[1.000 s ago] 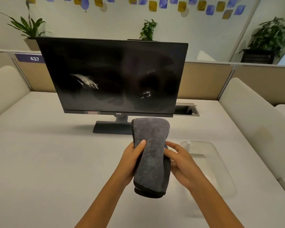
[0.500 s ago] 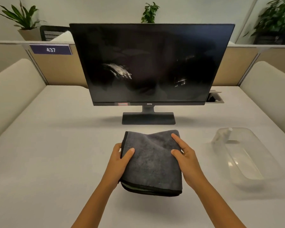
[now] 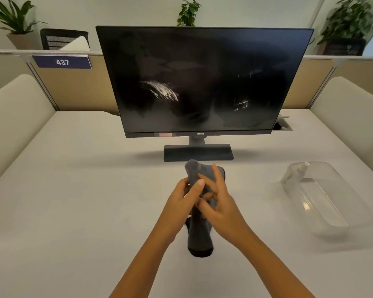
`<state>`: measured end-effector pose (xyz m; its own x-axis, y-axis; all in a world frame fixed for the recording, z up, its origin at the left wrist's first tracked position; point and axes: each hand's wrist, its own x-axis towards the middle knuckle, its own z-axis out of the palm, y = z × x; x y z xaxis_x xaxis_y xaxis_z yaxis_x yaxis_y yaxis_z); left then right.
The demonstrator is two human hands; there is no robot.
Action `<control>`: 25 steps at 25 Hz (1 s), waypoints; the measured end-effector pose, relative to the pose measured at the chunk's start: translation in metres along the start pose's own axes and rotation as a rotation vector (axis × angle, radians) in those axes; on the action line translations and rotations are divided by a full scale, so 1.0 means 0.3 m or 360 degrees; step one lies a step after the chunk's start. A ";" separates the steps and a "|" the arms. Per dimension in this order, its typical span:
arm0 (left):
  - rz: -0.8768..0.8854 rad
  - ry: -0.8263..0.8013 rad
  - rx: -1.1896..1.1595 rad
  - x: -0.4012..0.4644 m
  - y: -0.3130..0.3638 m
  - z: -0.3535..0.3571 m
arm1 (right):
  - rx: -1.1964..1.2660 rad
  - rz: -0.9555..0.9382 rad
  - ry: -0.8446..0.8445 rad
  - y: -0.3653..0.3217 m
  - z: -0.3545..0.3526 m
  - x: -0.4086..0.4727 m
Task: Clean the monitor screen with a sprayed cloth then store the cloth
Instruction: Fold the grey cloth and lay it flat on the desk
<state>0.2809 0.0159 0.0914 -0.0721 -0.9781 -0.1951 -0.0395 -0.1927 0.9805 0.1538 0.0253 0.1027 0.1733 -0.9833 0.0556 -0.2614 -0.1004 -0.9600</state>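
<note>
While the monitor point(image 3: 199, 80) at upper centre shows smears, left hand point(image 3: 180, 203) and right hand point(image 3: 221, 206) grip the grey cloth point(image 3: 199, 237), probably folding; next, wiping or storing.

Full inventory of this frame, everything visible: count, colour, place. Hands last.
monitor: 1, black, screen off with smears, centre back of desk
cloth: 1, dark grey, bunched, held above the desk in front of the monitor
clear container: 1, transparent, on the desk at right
desk: 1, off-white
number sign: 1, dark blue, reads 437, on the partition at left
plants: 3, green, behind the partition
chair: 1, black, back left
left hand: 1, grips the cloth
right hand: 1, grips the cloth
</note>
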 end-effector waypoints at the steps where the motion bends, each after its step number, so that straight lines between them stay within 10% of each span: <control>1: 0.0042 0.0107 0.0084 0.009 0.004 0.005 | -0.0019 0.0011 -0.0083 0.000 -0.007 0.000; 8: 0.0180 0.0282 0.0256 0.046 0.067 0.036 | 0.0033 0.0245 0.0408 0.123 -0.165 0.096; 20: -0.0009 0.0081 -0.0413 0.073 0.057 -0.034 | 0.0910 0.0729 -0.0473 0.270 -0.362 0.108; 25: -0.0189 0.0409 0.0637 0.138 -0.132 -0.008 | -0.0130 0.0694 -0.0202 0.361 -0.317 0.081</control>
<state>0.2820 -0.0171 0.0447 0.2026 -0.9487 -0.2428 -0.4163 -0.3079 0.8555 0.0395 -0.0239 0.0262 0.1440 -0.9106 -0.3874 -0.4087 0.3018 -0.8613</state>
